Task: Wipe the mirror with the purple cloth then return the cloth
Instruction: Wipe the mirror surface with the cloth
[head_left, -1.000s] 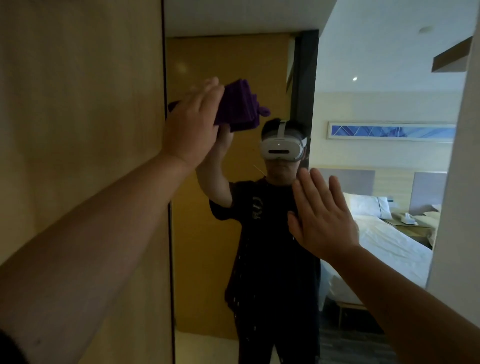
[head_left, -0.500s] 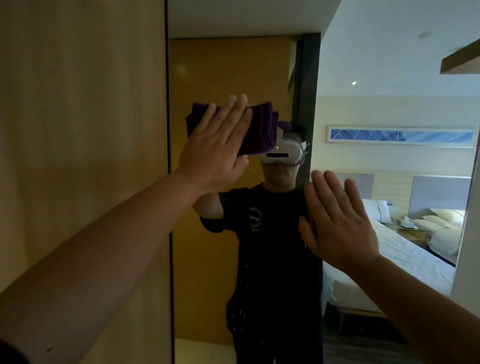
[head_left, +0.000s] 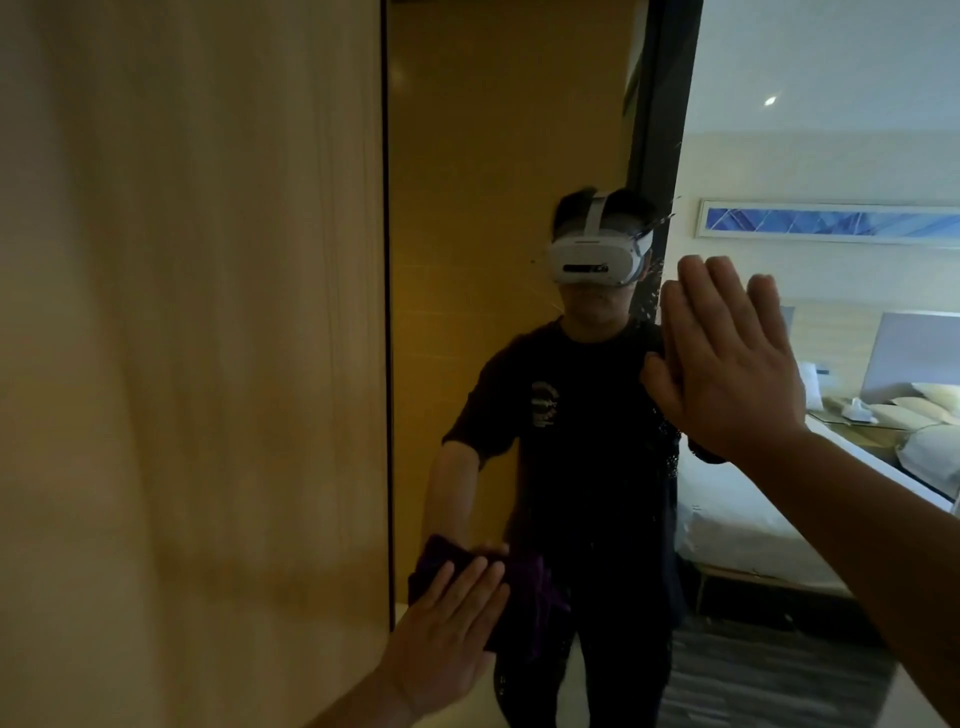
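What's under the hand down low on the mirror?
The purple cloth is under the left hand, pressed flat against the mirror. Its edges poke out above and right of the fingers. The part beneath the palm, and the glass behind it, is covered.

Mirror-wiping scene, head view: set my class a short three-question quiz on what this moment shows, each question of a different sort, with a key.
1. True or false: the purple cloth is pressed to the mirror by the right hand.
2. Multiple choice: where on the mirror is the cloth? A near the top; B at head height; C low, near the left edge.
3. Fill in: the right hand is held flat with its fingers ____.

Key:
1. False: the left hand presses it flat.
2. C.
3. Open; it holds nothing, and whether it touches the glass cannot be told.
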